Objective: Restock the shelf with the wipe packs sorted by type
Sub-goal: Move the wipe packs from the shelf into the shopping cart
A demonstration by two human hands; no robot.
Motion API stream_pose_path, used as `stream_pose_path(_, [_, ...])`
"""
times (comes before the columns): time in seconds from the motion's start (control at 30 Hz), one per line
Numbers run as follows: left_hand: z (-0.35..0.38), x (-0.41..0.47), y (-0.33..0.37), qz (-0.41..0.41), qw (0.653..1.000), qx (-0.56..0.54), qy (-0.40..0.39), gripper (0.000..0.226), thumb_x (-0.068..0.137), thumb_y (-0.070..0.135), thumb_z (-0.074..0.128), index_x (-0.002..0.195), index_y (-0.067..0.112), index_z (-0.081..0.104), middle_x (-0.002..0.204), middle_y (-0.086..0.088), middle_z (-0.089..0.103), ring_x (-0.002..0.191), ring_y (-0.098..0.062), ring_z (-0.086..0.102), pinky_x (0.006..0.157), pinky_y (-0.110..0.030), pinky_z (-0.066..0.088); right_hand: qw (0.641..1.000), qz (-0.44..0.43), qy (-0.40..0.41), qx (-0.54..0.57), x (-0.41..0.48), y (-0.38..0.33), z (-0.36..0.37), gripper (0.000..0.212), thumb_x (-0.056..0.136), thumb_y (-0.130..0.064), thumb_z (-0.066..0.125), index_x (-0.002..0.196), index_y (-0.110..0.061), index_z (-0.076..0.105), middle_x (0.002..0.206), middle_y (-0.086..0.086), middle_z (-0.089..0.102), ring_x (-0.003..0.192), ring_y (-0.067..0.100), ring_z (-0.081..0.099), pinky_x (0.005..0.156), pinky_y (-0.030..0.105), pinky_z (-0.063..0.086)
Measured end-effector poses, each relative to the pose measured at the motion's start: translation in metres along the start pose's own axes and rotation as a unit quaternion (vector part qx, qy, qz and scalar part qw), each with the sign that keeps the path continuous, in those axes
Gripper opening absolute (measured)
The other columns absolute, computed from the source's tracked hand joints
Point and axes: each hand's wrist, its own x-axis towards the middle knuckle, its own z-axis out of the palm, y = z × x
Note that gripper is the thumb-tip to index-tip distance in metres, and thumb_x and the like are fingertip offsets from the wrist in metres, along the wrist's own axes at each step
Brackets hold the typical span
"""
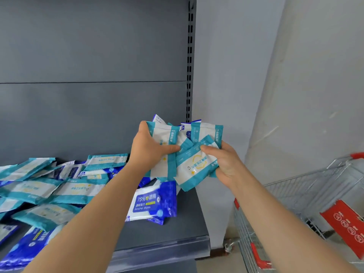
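1. Nearest you, glossy blue alcohol-wipe packs (151, 203) lie flat on the grey metal shelf (189, 229).
2. Your left hand (149, 149) and right hand (226, 166) both grasp a fanned teal bundle (195, 164) above the shelf's right end, thumbs pressed on the fronts.
3. The film looks slick and the pouches soft. If you loosen either grip, one may slide off toward the wire cart (295, 194).
4. A blue-edged pack (186, 128) peeks out behind the bundle, so you risk mixing types.
5. Further left, the loose teal pile (39, 186) sprawls unsorted.
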Motion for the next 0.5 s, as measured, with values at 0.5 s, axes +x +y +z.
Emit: stream_pose_path(0.5, [-0.039, -0.067, -0.069, -0.211, 0.976, -0.017, -0.043, 0.079, 0.047, 0.041, 0.094, 0.103, 0.017, 0.044, 0.097, 0.001, 0.059, 0.083, -0.016, 0.061, 0.061, -0.031, 0.05, 0.992, 0.11, -0.03, -0.054, -0.043, 0.059, 0.032, 0.026, 0.085, -0.003, 0.064, 0.111, -0.008, 0.062, 0.097, 0.014, 0.073, 0.086, 0.03, 0.071, 0.067, 0.04, 0.055])
